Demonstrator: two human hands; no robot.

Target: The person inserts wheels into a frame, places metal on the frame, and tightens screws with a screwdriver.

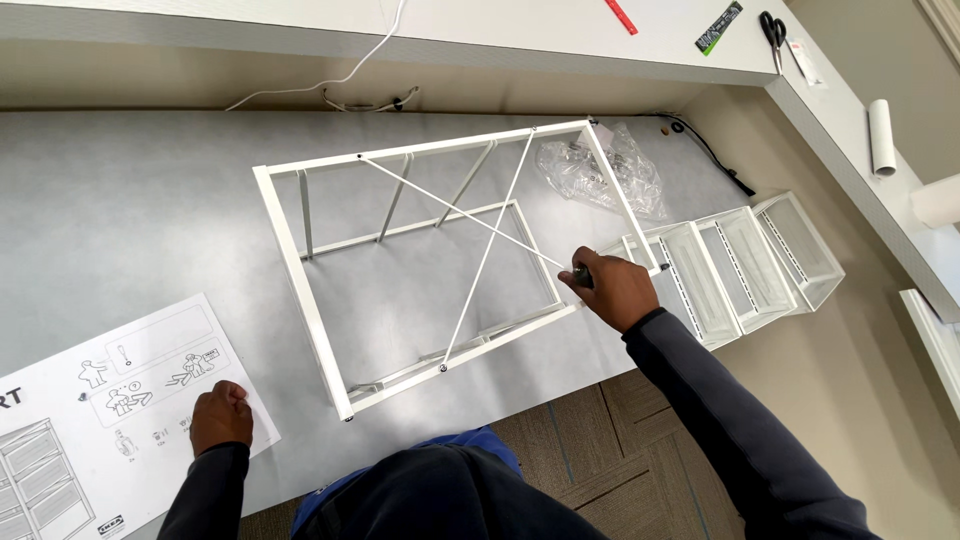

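Note:
A white metal frame lies on its side on a grey mat, with two thin cross braces meeting in an X. My right hand grips a dark-handled screwdriver at the end of one brace, near the frame's right corner. My left hand rests closed on a sheet of assembly instructions at the lower left, holding nothing I can see.
White mesh drawers lie in a row to the right of the frame. A clear plastic bag sits behind it. A white counter carries scissors, a red strip and a paper roll. Cables run along the wall.

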